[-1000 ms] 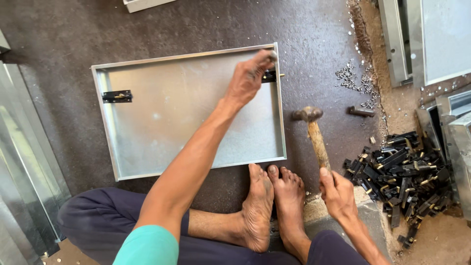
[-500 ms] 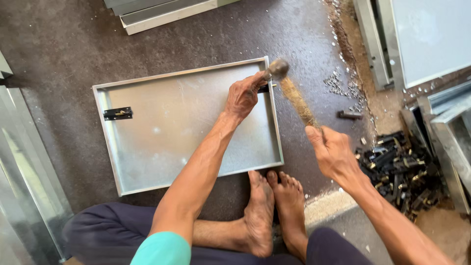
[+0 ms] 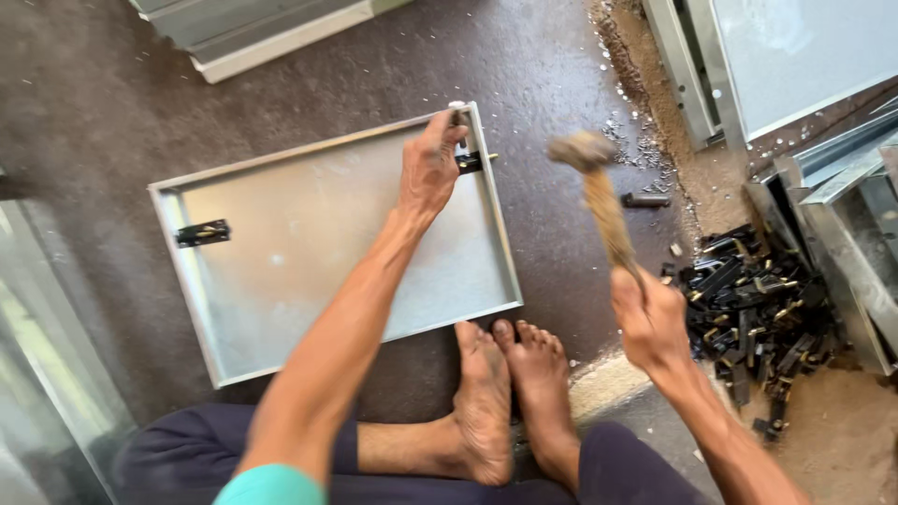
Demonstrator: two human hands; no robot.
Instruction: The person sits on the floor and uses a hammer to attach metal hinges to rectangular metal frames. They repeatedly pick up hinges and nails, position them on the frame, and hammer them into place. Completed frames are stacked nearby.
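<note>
A shallow grey sheet-metal tray panel [image 3: 281, 271] lies flat on the dark floor in front of my crossed bare feet [image 3: 510, 393]. My left hand [image 3: 428, 168] rests on its far right corner, fingers pinching a small fastener beside a black latch [image 3: 470, 161] on the rim. A second black latch [image 3: 203, 232] sits on the left rim. My right hand [image 3: 647, 316] grips the wooden handle of a hammer [image 3: 599, 192], raised and blurred to the right of the panel, head up and clear of the rim.
A heap of black latches [image 3: 758, 309] lies on the ground to the right. Small screws or rivets [image 3: 629, 140] are scattered beyond the panel's corner. More metal panels [image 3: 795, 65] lean at the right and stack at the top left [image 3: 262, 28].
The hammer rose from the floor, struck at the panel's far right corner, and has now swung back up and to the right. My left hand stayed on that corner.
</note>
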